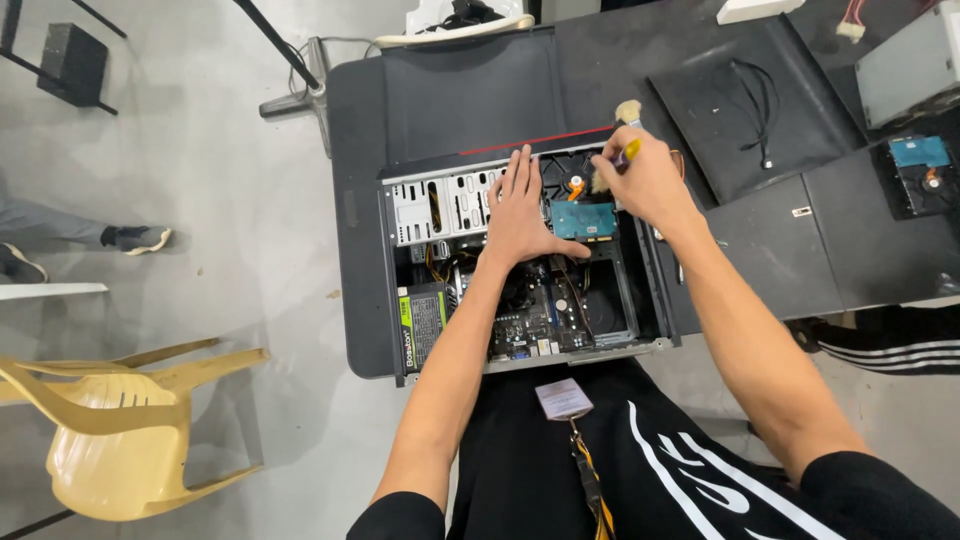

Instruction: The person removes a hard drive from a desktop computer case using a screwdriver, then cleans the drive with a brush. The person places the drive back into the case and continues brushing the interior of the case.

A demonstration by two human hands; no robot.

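the left hand (520, 215) lies open and flat on the open computer case (515, 265), steadying it on the black table (450, 90), while the right hand (645, 180) grips a yellow-handled brush (627, 130) over the blue hard drive (582, 219).

The open computer case (520, 270) fills the table's (450, 90) near-left part, its inside crowded by a hard drive (583, 219), cables and motherboard (540, 315). Bare tabletop lies along the far-left edge. Toward the right edge, a side panel (740, 110) and another drive (925, 175) block the way.

Bare forearms, short black sleeves, black trousers with white lettering, a lanyard badge (563, 398) hanging in front
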